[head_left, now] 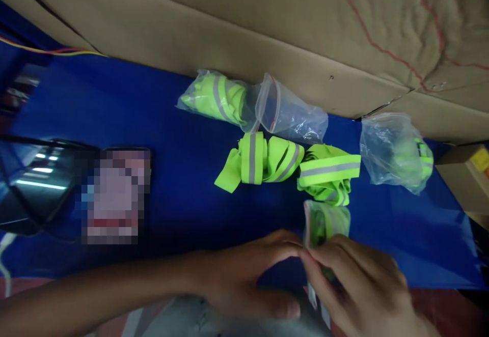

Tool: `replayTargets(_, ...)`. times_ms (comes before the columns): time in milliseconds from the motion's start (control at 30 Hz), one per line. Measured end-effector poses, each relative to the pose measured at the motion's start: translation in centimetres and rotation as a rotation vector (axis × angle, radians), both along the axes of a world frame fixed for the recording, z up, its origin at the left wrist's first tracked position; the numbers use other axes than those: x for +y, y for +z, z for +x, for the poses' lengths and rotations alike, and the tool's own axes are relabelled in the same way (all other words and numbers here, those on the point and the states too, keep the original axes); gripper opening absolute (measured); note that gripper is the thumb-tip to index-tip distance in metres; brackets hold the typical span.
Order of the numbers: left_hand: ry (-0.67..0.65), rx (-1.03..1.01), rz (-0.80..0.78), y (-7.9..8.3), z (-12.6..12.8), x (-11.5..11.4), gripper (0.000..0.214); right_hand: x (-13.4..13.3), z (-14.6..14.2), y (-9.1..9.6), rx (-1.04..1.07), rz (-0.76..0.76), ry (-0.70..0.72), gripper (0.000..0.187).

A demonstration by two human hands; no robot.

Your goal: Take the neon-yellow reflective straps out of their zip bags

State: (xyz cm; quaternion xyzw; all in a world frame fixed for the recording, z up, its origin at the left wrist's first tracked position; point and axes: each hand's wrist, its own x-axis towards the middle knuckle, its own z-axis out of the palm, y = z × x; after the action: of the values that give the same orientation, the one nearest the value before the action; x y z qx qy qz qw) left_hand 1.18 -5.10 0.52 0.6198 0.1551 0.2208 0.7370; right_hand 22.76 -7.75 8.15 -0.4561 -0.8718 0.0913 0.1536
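Near the table's front edge is a small clear zip bag (327,217) with a neon yellow-green reflective strap inside. My right hand (362,281) pinches this bag by its edge, and its fingers hide the lower part. My left hand (248,271) reaches in from the left, fingertips meeting my right fingers beside the bag's zip edge. Its thumb hangs well apart below, and it grips nothing that I can see. Just beyond the hands lie loose bundles of reflective strap, one folded (328,171) and one loosely coiled (252,158).
Along the cardboard wall (229,36) lie a filled zip bag (216,97), a zip bag without strap (294,113) and another filled bag (397,153). A phone with a blurred screen (118,194) and a dark glossy device (34,184) rest left on the blue table (183,194).
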Motion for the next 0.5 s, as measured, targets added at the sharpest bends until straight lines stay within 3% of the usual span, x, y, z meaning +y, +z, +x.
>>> replayTargets(100, 0.09, 0.109, -0.323, -0.4, 0.1, 0.7, 0.027, 1.2, -2.0, -2.4, -0.107, 0.067, 0.022, 0.023)
replayTargets(200, 0.309, 0.155, -0.595, -1.2, 0.0, 0.6, 0.038, 2.1, -2.6, -4.4, -0.096, 0.138, 0.067, 0.014)
replayTargets(333, 0.472, 0.151, -0.63, -1.6, -0.4, 0.9, 0.038, 2.5, -2.0, -5.9, -0.025, 0.161, 0.065, 0.016)
replayTargets(500, 0.373, 0.018, -0.748, -1.5, -0.5, 1.9, 0.036, 3.4, -1.0, -7.0, 0.118, 0.203, 0.132, 0.013)
